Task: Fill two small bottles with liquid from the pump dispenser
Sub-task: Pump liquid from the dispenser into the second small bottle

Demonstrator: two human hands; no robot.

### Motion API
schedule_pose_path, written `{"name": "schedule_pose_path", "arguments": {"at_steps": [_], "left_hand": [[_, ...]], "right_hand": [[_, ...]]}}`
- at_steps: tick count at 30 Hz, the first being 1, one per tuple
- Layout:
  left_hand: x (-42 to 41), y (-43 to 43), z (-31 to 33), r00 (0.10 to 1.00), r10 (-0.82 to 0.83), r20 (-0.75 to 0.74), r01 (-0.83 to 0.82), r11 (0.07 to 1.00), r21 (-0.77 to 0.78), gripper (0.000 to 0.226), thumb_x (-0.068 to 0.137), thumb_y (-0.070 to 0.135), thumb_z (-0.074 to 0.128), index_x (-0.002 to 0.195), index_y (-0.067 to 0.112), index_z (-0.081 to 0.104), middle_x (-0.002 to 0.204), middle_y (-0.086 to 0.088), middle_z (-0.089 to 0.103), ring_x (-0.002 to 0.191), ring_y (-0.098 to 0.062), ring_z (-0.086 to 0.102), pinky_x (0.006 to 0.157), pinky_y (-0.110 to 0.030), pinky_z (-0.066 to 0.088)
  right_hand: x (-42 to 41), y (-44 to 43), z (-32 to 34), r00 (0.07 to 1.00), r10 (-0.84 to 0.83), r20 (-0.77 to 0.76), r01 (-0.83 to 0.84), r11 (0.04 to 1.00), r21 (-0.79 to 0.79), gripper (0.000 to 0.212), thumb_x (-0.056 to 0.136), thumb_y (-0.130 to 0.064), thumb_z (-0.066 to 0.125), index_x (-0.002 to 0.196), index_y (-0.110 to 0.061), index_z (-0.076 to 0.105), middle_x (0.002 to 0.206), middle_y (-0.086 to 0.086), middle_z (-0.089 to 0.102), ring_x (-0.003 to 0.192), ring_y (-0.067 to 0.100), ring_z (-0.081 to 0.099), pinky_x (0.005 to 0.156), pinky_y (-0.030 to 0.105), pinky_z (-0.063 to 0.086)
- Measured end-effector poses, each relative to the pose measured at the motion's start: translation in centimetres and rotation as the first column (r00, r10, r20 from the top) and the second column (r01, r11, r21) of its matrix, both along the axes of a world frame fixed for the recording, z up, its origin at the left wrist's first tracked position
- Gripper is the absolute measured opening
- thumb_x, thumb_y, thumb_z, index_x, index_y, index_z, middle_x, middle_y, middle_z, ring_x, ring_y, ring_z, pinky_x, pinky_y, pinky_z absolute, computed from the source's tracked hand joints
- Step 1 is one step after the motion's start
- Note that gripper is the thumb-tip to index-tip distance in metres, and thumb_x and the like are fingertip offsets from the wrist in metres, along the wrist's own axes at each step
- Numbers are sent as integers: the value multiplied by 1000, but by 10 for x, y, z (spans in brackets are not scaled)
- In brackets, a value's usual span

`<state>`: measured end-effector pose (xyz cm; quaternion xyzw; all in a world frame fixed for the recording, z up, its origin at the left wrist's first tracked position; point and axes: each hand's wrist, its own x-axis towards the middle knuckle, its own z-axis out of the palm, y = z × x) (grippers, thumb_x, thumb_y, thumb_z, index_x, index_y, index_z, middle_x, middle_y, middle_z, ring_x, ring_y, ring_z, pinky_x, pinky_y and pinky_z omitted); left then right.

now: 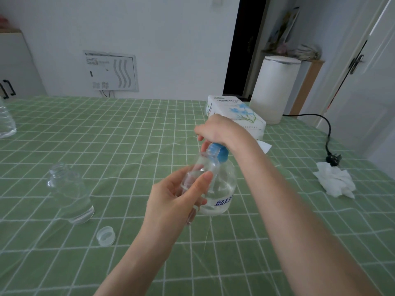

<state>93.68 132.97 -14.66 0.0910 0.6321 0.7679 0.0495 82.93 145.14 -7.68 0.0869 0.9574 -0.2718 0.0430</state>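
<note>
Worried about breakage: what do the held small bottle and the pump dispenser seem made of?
The small bottle is clear and glossy; likely plastic, possibly glass. The pump dispenser has a clear glossy body with liquid visible inside, probably plastic; its blue pump head looks opaque plastic.

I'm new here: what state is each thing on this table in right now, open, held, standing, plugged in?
Pump dispenser: upright, partly full of clear liquid, right hand curled over its head.
Held bottle: uncapped, tilted, mouth at the nozzle, gripped by the left hand.
Standing bottle: upright, uncapped.
Cap: off, lying open side up.
Plug: unplugged, lying loose.
Tissue: crumpled.
</note>
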Motion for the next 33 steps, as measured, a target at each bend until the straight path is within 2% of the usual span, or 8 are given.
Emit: {"name": "schedule_pose_path", "arguments": {"at_steps": [2, 6, 14, 19, 24, 27, 31, 33], "left_hand": [[0, 0, 0, 1000, -2, -3, 2, 1000, -7, 40, 57, 46, 67, 93, 28, 72, 64, 1, 66, 53, -6, 58, 39, -16, 40], [-1, 0, 2, 1000, -2, -6, 2, 1000, 2, 41, 56, 48, 67, 93, 31, 72, 63, 1, 66, 54, -7, 58, 40, -16, 40], [-1, 1, 3, 1000, -4, -9, 4, 1000, 8, 41, 56, 49, 67, 93, 31, 72, 63, 2, 65, 54, -8, 57, 41, -17, 40], [-1, 0, 2, 1000, -4, -5, 4, 1000, -5, 38, 59, 46, 66, 91, 28, 73, 63, -1, 64, 53, -9, 55, 39, -17, 39], [0, 1, 1, 1000, 4, -2, -4, 1000, -13, 46, 55, 48, 67, 96, 27, 71, 62, 3, 65, 53, -6, 57, 40, -17, 39], [0, 1, 1, 1000, 2, -4, -2, 1000, -15, 47, 54, 50, 67, 96, 29, 71, 63, 4, 66, 54, -6, 58, 41, -16, 40], [-1, 1, 2, 1000, -5, -16, 5, 1000, 0, 42, 57, 49, 67, 95, 31, 71, 62, 5, 66, 54, -6, 57, 41, -16, 40], [0, 1, 3, 1000, -9, -22, 9, 1000, 7, 41, 58, 48, 67, 95, 31, 71, 61, 5, 65, 54, -6, 57, 41, -16, 40]], "right_hand": [[0, 0, 0, 1000, -10, -18, 10, 1000, -15, 35, 90, -19, 44, 116, -4, 61, 110, 13, 69, 84, 24, 56, 60, 25, 40], [0, 2, 4, 998, -26, -59, 24, 999, -37, 32, 89, -20, 44, 110, -6, 63, 102, 12, 71, 80, 23, 57, 65, 27, 43], [-3, 0, 10, 998, -21, -58, 22, 1000, 12, 30, 89, -16, 45, 108, -4, 65, 100, 12, 72, 71, 23, 55, 56, 23, 39], [-2, -1, 4, 1000, -13, -13, 13, 1000, 23, 32, 91, -17, 44, 112, -4, 63, 108, 13, 69, 81, 24, 55, 64, 28, 42], [0, 0, 0, 1000, -13, -7, 13, 1000, 9, 31, 92, -19, 44, 111, -4, 63, 106, 13, 70, 81, 24, 56, 58, 25, 39], [0, 1, 1, 999, -26, -35, 26, 1000, -6, 31, 91, -19, 44, 109, -4, 64, 104, 13, 70, 82, 24, 58, 62, 25, 41], [0, 2, 9, 995, -59, -79, 61, 998, 19, 19, 86, -18, 45, 81, -8, 61, 99, 10, 71, 79, 23, 58, 77, 30, 47], [0, 2, 10, 995, -59, -76, 61, 998, 31, 19, 87, -17, 45, 78, -9, 59, 99, 9, 71, 75, 22, 57, 68, 28, 45]]}}
